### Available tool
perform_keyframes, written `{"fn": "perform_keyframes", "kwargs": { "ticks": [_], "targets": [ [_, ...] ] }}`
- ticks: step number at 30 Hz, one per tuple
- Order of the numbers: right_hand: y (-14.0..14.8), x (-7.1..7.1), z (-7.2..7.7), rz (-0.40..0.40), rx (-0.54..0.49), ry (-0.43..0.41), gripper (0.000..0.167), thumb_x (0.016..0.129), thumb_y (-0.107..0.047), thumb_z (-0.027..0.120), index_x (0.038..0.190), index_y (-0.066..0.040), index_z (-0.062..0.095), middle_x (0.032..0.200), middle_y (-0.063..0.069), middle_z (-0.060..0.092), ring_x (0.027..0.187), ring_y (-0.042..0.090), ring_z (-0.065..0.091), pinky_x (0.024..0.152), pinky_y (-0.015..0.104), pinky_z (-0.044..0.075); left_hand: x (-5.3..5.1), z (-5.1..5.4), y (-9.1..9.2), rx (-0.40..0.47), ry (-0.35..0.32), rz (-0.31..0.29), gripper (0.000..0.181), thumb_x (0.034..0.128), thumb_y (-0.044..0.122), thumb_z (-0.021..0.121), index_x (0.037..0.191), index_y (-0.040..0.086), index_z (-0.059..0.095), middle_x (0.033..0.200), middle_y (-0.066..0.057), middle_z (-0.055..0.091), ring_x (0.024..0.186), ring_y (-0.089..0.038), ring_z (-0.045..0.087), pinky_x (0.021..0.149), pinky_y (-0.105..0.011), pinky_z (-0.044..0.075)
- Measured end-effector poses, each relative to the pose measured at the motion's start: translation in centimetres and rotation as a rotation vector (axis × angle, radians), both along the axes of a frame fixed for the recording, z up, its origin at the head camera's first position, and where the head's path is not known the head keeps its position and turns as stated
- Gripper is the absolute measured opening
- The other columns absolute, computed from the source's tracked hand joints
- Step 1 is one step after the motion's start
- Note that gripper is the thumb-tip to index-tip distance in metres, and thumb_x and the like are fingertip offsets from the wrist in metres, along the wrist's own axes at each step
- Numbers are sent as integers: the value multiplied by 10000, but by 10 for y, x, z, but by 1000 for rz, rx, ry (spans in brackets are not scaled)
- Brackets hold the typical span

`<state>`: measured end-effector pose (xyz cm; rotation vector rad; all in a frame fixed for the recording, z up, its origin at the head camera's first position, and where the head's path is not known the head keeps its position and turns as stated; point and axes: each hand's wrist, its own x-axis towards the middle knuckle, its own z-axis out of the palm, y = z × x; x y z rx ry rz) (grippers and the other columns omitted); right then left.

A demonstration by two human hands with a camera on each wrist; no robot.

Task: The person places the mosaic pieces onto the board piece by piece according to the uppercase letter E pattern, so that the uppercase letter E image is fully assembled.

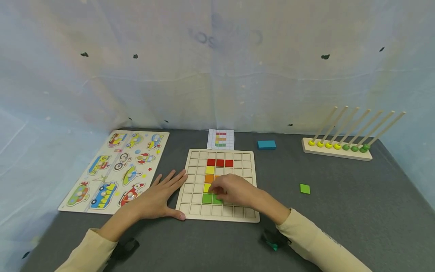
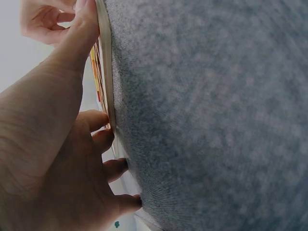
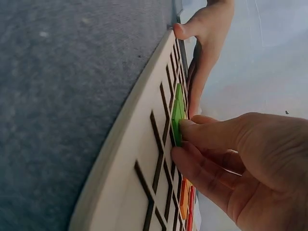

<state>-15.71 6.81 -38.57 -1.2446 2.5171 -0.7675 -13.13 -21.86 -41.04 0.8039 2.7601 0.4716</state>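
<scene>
A wooden grid board lies on the dark table with red, yellow, orange and green square tiles in its cells. My left hand rests at the board's left side, fingers spread, thumb at the near left corner. Over the lower middle of the grid, my right hand pinches a green tile between thumb and fingers, low against the board. Next to it on the left sits another green tile. The right hand hides part of the orange row and some cells in the head view.
Behind the board lies a printed pattern card. A blue block stands to its right, and a loose green tile lies right of the board. A vehicle puzzle is at left; a bead-and-peg stand is at far right.
</scene>
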Motion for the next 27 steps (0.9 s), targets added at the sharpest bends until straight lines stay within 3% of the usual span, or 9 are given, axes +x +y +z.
{"fn": "perform_keyframes", "kwargs": {
  "ticks": [10, 21, 27],
  "targets": [
    [18, -2, 3, -36, -38, 0, 175, 919, -111, 696, 1089, -101, 734, 980, -40, 701, 818, 46, 586, 761, 233, 517, 1, 1, 0, 8, -6, -8, 1189, 690, 771, 661, 1578, 121, 210, 1636, -79, 155, 1481, -392, 123, 1118, -692, 60],
    [89, -10, 5, -226, -26, -15, 226, 935, -122, 675, 1153, -80, 713, 1019, -25, 702, 869, 61, 610, 760, 295, 537, 1, 4, 1, 3, -12, -11, 1184, 696, 770, 657, 1579, 120, 209, 1637, -79, 148, 1483, -389, 119, 1124, -684, 58],
    [135, -10, 7, -302, 2, -3, 251, 928, -99, 676, 1175, -61, 697, 1071, 34, 703, 953, 153, 655, 812, 359, 558, 2, 4, 1, 4, -11, -12, 1185, 698, 779, 645, 1577, 113, 211, 1637, -84, 148, 1482, -391, 119, 1120, -689, 66]
  ]
}}
